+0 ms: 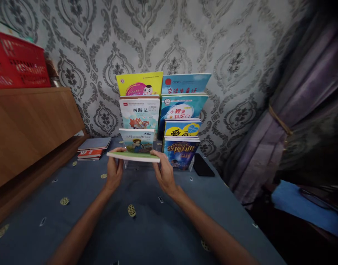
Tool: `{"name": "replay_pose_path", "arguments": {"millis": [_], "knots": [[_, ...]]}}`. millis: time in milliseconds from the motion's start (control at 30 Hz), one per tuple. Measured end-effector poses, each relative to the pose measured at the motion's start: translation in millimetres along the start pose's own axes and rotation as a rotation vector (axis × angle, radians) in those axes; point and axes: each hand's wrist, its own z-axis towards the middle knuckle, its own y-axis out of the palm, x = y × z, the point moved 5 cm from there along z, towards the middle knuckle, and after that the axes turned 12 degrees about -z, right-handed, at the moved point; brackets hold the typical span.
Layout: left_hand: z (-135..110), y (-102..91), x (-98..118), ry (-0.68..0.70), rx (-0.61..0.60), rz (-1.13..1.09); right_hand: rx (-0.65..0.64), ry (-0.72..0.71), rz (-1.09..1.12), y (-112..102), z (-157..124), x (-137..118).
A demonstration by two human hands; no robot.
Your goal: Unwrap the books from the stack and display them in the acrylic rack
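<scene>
Between my two hands I hold a thin book [133, 158], its pale edge facing me and a strip of green cover on top. My left hand [114, 170] is closed on its left end, and my right hand [163, 170] grips the right end. Just behind it, a book with a figure in a straw hat [138, 138] stands at the front of a tiered rack. Behind that rise a white book with an orange picture [141, 112] and a yellow book [139, 84]. To the right stands a dark blue book [181, 152] in the front tier.
Upper right tiers hold a yellow-and-blue book [182, 127], a teal book [183, 106] and a light blue book [185, 82]. A small book stack [93, 147] lies left, a black flat object [203, 165] right. A wooden cabinet [33, 129] carries a red basket [19, 60].
</scene>
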Motion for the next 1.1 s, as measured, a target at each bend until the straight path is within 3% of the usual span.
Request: {"name": "replay_pose_path", "arguments": {"millis": [167,467,733,1100], "knots": [[10,-3.1,-3,-0.032,0.026,0.068,-0.015,0.113,0.056,-2,15,5],[13,5.5,6,-0.094,0.014,-0.027,-0.184,0.318,0.281,-12,32,16],[-6,8.3,-4,-0.154,-0.008,-0.082,-0.314,0.355,0.247,-10,28,14],[-10,5.9,-13,-0.205,-0.034,-0.032,-0.342,0.369,0.163,-7,25,15]]}}
